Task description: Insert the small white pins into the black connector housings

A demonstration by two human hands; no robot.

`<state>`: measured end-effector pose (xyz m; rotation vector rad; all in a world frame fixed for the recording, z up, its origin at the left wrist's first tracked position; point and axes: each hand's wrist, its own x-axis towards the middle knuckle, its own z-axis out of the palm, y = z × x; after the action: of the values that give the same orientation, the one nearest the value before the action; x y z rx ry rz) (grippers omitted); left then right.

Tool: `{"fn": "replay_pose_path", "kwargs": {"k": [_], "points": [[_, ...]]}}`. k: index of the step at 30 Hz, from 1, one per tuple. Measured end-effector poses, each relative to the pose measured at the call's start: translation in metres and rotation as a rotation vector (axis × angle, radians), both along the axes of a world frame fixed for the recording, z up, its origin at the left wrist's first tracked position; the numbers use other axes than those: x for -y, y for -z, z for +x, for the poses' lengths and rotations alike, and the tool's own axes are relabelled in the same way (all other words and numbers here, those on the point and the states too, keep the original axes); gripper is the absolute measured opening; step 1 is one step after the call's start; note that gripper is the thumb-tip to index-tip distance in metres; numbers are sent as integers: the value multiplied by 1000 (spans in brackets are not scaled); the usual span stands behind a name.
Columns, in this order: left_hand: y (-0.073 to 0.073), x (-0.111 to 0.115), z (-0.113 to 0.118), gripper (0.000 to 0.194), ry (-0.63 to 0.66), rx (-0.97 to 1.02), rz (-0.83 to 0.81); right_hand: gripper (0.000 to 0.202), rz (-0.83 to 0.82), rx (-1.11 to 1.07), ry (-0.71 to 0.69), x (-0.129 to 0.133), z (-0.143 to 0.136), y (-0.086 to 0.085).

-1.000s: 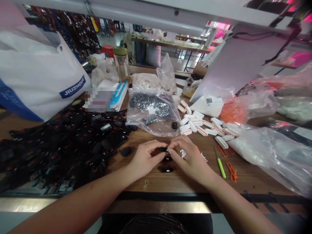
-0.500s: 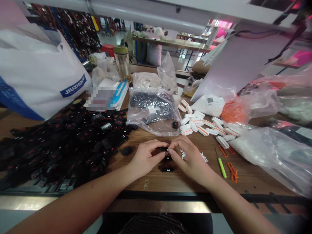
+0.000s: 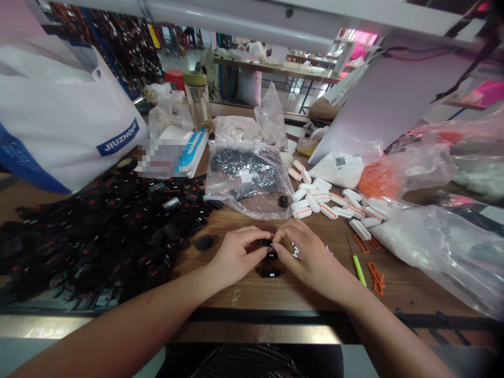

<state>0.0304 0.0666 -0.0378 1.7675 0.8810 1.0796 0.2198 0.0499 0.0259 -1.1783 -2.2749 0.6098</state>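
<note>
A small black part (image 3: 265, 242) is pinched between the thumb and fingers of my left hand (image 3: 238, 256). My right hand (image 3: 301, 251) meets it from the other side, fingertips closed at the part's right end; whether they hold a tiny piece is hidden. Just below the fingertips lies a second black part, partly covered. Nearer the table's front edge is another black part (image 3: 271, 274) with two white dots. Small white pieces (image 3: 295, 249) lie beside and partly behind my right hand. A single black piece (image 3: 203, 242) rests left of my left hand.
Black parts (image 3: 137, 215) are heaped at the left. A clear bag of black pieces (image 3: 248, 173) lies ahead. White pieces with orange strips (image 3: 318, 198), a green-handled tool (image 3: 359, 271), orange frames (image 3: 377, 278) and plastic bags (image 3: 425, 241) occupy the right. A person's arm (image 3: 325, 108) shows behind.
My right hand and forearm have shifted slightly right, covering more of the small white pieces. My left hand stays almost in place with the black part.
</note>
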Motion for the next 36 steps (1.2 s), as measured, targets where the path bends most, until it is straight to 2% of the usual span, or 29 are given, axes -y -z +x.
{"fn": "replay_pose_path", "kwargs": {"k": [7,11,18,23,27,32,36], "points": [[-2,1,0,20,17,-10,8,10,-26,52,-18,-3,2,-3],[-1,1,-1,24,29,-20,0,12,26,57,-23,-2,0,-2],[5,0,0,26,-19,119,-212,17,249,-19,-14,1,3,11],[6,0,1,27,-1,205,-316,19,293,54,5,4,0,15],[5,1,1,26,30,225,-338,18,273,32,-8,4,-1,13],[3,0,0,21,25,188,-245,18,180,-21,37,-1,4,11],[3,0,0,12,34,167,-240,8,144,-38,34,-4,4,10]]}}
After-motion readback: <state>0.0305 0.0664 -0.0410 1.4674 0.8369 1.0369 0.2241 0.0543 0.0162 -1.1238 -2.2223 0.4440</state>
